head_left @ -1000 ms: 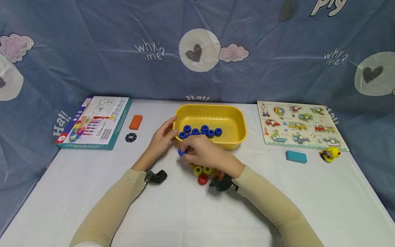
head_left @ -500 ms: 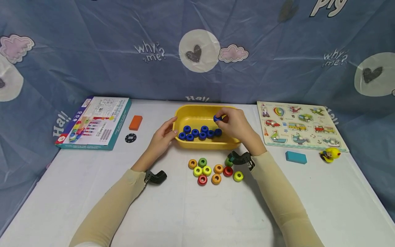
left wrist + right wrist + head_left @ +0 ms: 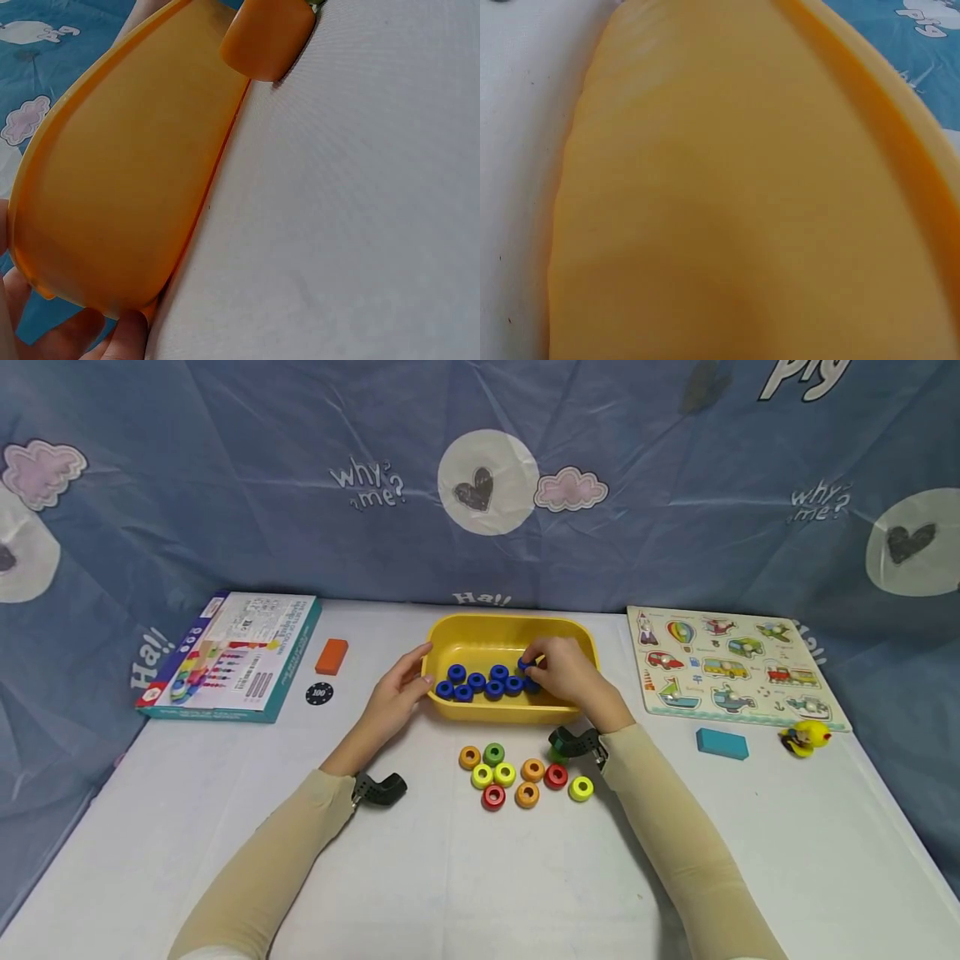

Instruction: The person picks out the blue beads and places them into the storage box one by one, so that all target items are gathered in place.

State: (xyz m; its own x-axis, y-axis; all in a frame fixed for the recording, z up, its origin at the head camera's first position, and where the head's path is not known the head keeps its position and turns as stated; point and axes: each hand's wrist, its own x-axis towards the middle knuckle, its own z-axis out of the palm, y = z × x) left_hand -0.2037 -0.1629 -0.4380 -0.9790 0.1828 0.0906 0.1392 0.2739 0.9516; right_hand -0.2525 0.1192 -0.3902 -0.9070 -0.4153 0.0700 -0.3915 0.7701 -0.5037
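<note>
A yellow plastic tub [image 3: 510,714] stands at the middle back of the table, with several blue ring-shaped beads [image 3: 476,682] in it. My left hand [image 3: 392,693] grips the tub's left end; in the left wrist view, fingertips [image 3: 129,334] lie against its outer wall. Inside the right part of the tub, my right hand [image 3: 570,672] pinches a blue bead [image 3: 526,665] close over the others. In front of the tub lie loose beads: orange [image 3: 527,795], red [image 3: 493,797], yellow [image 3: 581,789] and green [image 3: 493,754]. The right wrist view shows only tub wall around the hidden hand.
At left lie a toy box [image 3: 232,656], an orange block [image 3: 332,657] and a black chip [image 3: 319,693]. On the right are a picture puzzle board [image 3: 735,668], a teal block [image 3: 722,744] and a small yellow figure [image 3: 806,737]. A blue printed cloth [image 3: 300,543] hangs behind.
My right hand has carried a blue bead from in front of the tub, over its right side, then lowered it among the others. The left hand stays at the tub's left end.
</note>
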